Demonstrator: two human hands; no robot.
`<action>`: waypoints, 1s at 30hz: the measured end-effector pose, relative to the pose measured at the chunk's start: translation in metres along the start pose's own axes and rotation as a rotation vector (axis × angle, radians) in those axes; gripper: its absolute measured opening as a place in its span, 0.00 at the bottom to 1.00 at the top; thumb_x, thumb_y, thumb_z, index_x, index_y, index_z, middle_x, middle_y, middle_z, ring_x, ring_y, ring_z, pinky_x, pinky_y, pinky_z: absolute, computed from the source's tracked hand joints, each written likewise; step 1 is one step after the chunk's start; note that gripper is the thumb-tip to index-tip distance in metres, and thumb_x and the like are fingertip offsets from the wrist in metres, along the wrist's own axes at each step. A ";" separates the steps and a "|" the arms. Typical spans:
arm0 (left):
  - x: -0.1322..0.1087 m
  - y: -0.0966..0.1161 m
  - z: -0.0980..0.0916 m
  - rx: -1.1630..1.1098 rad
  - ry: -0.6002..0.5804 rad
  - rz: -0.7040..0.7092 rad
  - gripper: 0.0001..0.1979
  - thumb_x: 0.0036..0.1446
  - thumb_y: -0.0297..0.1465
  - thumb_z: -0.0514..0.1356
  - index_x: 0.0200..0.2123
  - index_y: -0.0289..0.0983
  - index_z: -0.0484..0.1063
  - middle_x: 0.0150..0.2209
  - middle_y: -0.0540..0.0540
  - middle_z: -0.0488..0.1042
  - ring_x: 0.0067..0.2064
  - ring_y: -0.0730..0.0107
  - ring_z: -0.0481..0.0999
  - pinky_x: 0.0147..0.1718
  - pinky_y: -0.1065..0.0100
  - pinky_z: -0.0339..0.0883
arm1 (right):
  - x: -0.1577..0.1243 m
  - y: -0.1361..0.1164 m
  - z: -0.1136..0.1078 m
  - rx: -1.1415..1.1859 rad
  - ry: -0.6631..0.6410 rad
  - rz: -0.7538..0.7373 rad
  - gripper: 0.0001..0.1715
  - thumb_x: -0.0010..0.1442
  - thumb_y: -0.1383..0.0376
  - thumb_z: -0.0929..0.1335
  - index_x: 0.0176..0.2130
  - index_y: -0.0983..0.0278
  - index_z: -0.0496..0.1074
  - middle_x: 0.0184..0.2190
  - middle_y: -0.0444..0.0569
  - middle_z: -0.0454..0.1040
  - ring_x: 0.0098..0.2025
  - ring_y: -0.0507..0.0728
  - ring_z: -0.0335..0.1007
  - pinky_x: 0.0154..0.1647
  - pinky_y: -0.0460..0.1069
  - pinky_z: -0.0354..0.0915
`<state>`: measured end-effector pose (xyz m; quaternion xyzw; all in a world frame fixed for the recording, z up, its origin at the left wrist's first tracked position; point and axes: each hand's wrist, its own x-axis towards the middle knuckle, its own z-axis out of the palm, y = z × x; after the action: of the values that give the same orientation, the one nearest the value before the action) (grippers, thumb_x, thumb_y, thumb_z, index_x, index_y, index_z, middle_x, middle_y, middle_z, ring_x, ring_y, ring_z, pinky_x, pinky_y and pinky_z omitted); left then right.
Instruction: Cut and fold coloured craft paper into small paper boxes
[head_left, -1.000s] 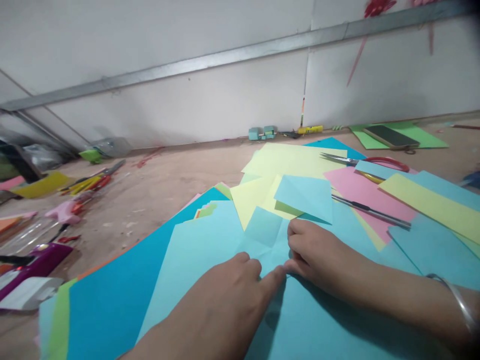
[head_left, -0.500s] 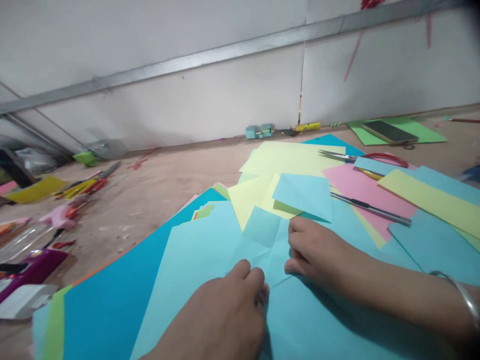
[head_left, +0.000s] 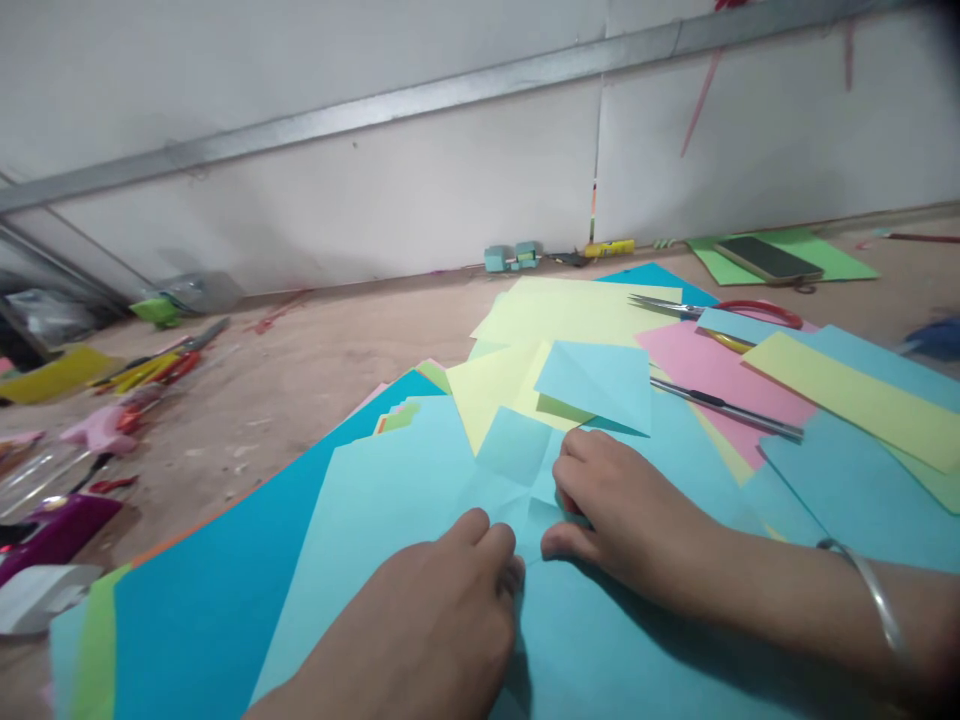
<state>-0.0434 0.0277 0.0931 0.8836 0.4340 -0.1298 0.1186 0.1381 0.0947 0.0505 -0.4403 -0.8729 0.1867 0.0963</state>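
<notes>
A small light-blue sheet of paper (head_left: 514, 447) with crossing creases lies on larger light-blue sheets (head_left: 397, 490). At its near left edge, my left hand (head_left: 442, 605) is closed, fingers curled down on the paper. My right hand (head_left: 619, 500) is closed on the sheet's right side, where a flap lifts between thumb and fingers. Part of the sheet is hidden under both hands. Just beyond them sits a folded light-blue piece (head_left: 596, 382) with a green underside showing, on top of pale yellow paper (head_left: 487, 390).
To the right lie scissors (head_left: 720, 310), a metal pen-like tool (head_left: 727, 408), pink paper (head_left: 690, 355) and a yellow strip (head_left: 847, 395). A phone (head_left: 769, 258) rests on green paper by the wall. A pink glue gun (head_left: 105, 430) and a purple device (head_left: 64, 530) are at left.
My right hand has moved left toward my left hand, and the paper's right side now rises in a flap. The whole view has shifted slightly.
</notes>
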 end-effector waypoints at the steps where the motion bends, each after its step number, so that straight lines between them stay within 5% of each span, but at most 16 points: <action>1: 0.000 0.000 -0.001 -0.005 0.009 -0.003 0.08 0.57 0.31 0.58 0.38 0.36 0.75 0.34 0.43 0.72 0.36 0.62 0.67 0.30 0.67 0.64 | 0.000 0.001 -0.001 0.018 -0.010 0.005 0.20 0.46 0.59 0.79 0.26 0.64 0.67 0.31 0.46 0.66 0.33 0.54 0.61 0.28 0.48 0.56; 11: -0.006 -0.002 -0.003 -0.074 0.042 0.028 0.11 0.55 0.34 0.61 0.22 0.39 0.73 0.30 0.43 0.70 0.37 0.61 0.68 0.29 0.67 0.62 | 0.007 0.037 -0.030 0.177 -0.225 -0.054 0.14 0.45 0.81 0.70 0.22 0.64 0.67 0.29 0.43 0.69 0.30 0.51 0.65 0.29 0.45 0.59; 19: 0.025 0.006 -0.006 0.047 0.053 -0.191 0.06 0.60 0.30 0.58 0.31 0.37 0.73 0.27 0.47 0.70 0.30 0.64 0.68 0.28 0.66 0.60 | 0.004 0.028 -0.033 0.184 -0.116 -0.228 0.16 0.48 0.83 0.63 0.27 0.64 0.69 0.33 0.46 0.71 0.35 0.52 0.67 0.34 0.45 0.63; 24: 0.041 0.005 0.003 0.027 0.191 -0.129 0.08 0.56 0.30 0.63 0.40 0.37 0.74 0.35 0.44 0.71 0.39 0.58 0.69 0.34 0.62 0.64 | 0.003 0.036 -0.027 -0.286 0.132 -0.409 0.12 0.57 0.79 0.62 0.36 0.64 0.69 0.45 0.54 0.70 0.43 0.59 0.66 0.39 0.52 0.64; 30: 0.041 -0.010 0.007 -0.022 0.198 -0.095 0.09 0.61 0.24 0.55 0.39 0.37 0.76 0.36 0.44 0.71 0.38 0.62 0.70 0.35 0.63 0.64 | 0.004 0.041 -0.023 -0.707 0.186 -0.522 0.12 0.61 0.75 0.65 0.44 0.64 0.70 0.49 0.58 0.71 0.43 0.63 0.67 0.37 0.55 0.60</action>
<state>-0.0280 0.0615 0.0723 0.8692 0.4864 -0.0424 0.0785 0.1738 0.1257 0.0546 -0.2262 -0.9525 -0.1941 0.0617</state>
